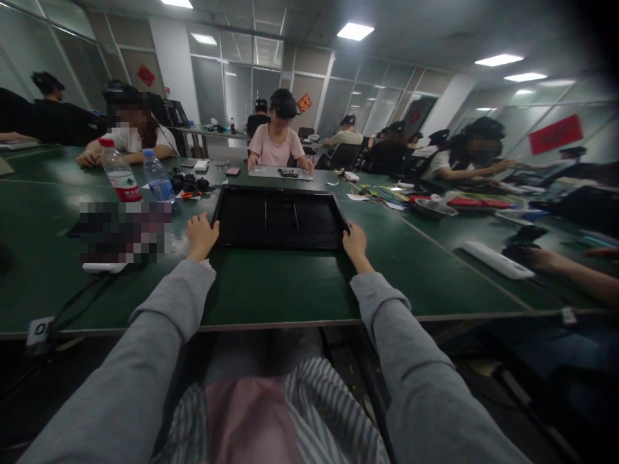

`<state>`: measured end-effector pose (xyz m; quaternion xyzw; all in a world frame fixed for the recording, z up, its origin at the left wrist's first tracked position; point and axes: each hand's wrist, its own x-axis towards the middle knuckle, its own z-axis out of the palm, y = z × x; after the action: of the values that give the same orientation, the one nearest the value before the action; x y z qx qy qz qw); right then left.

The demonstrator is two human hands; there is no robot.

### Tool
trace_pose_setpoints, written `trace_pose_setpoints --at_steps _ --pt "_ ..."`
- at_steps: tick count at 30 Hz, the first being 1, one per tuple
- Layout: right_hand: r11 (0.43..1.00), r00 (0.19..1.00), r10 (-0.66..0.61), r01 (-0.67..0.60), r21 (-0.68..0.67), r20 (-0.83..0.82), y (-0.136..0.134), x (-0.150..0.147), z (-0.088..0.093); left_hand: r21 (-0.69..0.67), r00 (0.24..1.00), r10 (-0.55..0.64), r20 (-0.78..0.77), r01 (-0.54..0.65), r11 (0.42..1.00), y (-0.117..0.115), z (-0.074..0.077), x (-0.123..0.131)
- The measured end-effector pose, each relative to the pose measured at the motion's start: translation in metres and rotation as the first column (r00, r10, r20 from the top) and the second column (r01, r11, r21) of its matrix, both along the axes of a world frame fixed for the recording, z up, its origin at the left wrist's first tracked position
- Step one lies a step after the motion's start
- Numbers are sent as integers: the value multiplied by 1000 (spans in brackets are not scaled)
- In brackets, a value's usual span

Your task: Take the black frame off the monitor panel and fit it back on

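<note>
A black rectangular tray-like panel (242, 222) with a raised rim lies on the green table in front of me. Two thin pale strips (265, 212) run across its middle. At its left edge, my left hand (202, 235) is closed, thumb against the rim and fingers curled on the outer side. My right hand (356, 240) grips the opposite edge, fingers along the side and partly hidden. Both sleeves are grey and both arms reach forward over the table.
To the left stand a red-capped bottle (118, 171) and a blue-capped bottle (158, 177), with black cables behind. On the right are a clear bowl (433, 206), coloured wires (377, 193) and a white power strip (498, 260). Across the table (285, 290) sits a person in pink (276, 143).
</note>
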<state>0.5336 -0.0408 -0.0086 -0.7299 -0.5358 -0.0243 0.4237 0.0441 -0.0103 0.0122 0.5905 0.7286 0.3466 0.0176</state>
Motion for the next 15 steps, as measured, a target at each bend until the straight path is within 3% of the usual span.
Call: trace_pose_setpoints --at_steps 3,7,12,15 --pt "997 987 -28 16 73 157 -4 -18 6 143 984 -104 -148 125 982 -8 2 15" --pt "993 956 60 -85 76 288 -3 -50 7 111 924 -274 -266 312 944 -15 -3 34" --pt "982 926 186 -185 -35 327 0 -71 1 51 904 -314 -292 342 938 -21 -2 42" --pt "990 942 142 -143 -17 305 0 -60 2 80 930 -284 -235 310 948 -18 0 32"
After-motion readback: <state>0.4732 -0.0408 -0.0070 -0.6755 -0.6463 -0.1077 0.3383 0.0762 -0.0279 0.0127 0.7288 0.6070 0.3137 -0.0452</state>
